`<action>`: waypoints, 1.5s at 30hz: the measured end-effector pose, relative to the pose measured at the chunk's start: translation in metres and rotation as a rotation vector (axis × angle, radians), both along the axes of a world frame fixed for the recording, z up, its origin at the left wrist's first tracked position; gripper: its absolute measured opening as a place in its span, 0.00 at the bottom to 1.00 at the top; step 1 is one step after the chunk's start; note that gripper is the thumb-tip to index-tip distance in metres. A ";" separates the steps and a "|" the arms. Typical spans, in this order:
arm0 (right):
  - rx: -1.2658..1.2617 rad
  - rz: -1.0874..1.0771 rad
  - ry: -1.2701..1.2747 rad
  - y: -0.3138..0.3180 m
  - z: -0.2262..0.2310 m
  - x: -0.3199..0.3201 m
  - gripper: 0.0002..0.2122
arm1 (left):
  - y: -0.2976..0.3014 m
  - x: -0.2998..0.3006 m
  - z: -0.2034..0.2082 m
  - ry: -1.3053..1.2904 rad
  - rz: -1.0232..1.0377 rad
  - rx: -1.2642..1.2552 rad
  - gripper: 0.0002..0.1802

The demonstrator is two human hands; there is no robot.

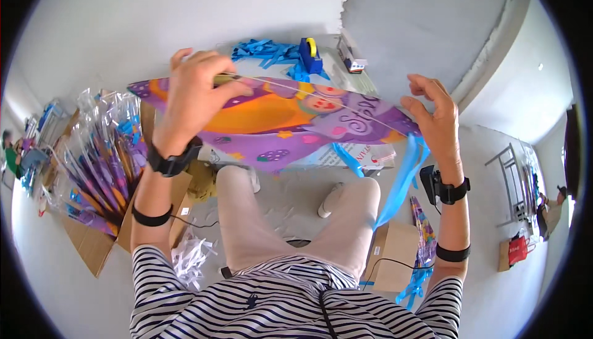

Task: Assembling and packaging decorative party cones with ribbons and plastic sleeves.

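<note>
A purple kite [272, 147] with orange patches and cartoon prints spans the space in front of me, above my knees. Along its upper edge runs a thin pale rod or cord [370, 116]. My left hand [201, 88] is closed on the upper edge left of the middle, thumb stretched along it. By the kite's right end is my right hand [434, 110], fingers curved and apart from the thumb; whether its palm touches the kite is hard to see. Blue ribbon tails [398, 190] dangle from that right end.
Beyond the kite stands a table with blue strips [265, 50], a blue tape dispenser [311, 56] and a small box [351, 55]. Wrapped kites [102, 178] fill a carton at left. Another carton [393, 258] lies right of my legs. People sit at both far sides.
</note>
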State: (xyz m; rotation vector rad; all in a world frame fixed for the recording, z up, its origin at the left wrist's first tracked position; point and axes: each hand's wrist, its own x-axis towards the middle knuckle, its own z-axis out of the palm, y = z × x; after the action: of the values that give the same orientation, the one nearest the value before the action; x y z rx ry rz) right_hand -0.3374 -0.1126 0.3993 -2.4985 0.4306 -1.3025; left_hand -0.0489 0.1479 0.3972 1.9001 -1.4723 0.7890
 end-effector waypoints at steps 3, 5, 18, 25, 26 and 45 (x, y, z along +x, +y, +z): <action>-0.173 -0.023 -0.002 0.012 0.002 -0.009 0.24 | 0.015 0.004 0.016 0.007 0.047 0.058 0.17; -0.397 0.018 0.044 0.020 -0.003 -0.008 0.33 | 0.023 0.009 0.024 0.021 0.044 0.066 0.17; 0.758 0.396 0.262 -0.043 -0.031 -0.016 0.23 | 0.040 0.031 0.049 0.106 0.118 0.188 0.15; 1.205 0.508 0.416 -0.089 -0.011 -0.035 0.14 | 0.035 0.040 0.036 0.187 0.028 0.255 0.15; 1.239 0.458 0.435 -0.090 -0.013 -0.036 0.13 | 0.034 0.040 0.035 0.219 0.001 0.256 0.15; 0.371 0.271 0.464 -0.002 0.015 0.010 0.03 | 0.014 0.035 0.022 0.390 -0.115 0.441 0.16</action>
State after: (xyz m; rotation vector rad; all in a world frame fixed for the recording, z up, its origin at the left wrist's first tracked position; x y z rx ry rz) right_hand -0.3279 -0.1147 0.4147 -2.4104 0.3724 -0.4838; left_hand -0.0142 0.1619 0.4190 2.1052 -1.5672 0.0244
